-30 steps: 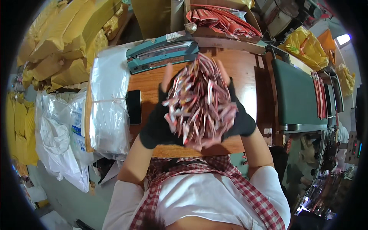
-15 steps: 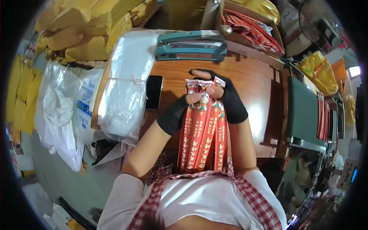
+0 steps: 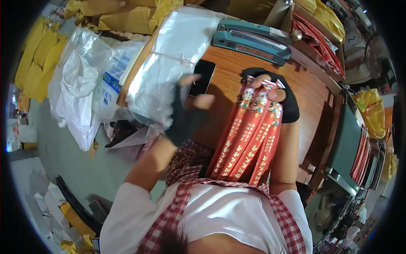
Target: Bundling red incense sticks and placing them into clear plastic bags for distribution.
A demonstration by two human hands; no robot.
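In my right hand [image 3: 284,91], clad in a black fingerless glove, is a fan of long, narrow red packets [image 3: 249,135] with gold print and cartoon figures. My fingers grip their upper ends, and the lower ends reach my checked apron. My left hand [image 3: 186,108], gloved the same way and a little blurred, is apart from the packets with thumb and fingers spread, holding nothing I can see. It hovers beside a tied stack of clear plastic bags [image 3: 169,46] and a black phone [image 3: 204,76] on the wooden table [image 3: 228,63].
A teal long-armed bag sealer [image 3: 253,40] stands at the table's back edge. Behind it on the right, a box [image 3: 292,21] holds more red packets. White plastic bags [image 3: 80,84] hang left of the table. A dark green flat-topped unit [image 3: 344,142] stands at the right.
My left hand has let go of the packets and moved left toward the plastic bags. My right hand keeps the packets. The view has shifted and turned.
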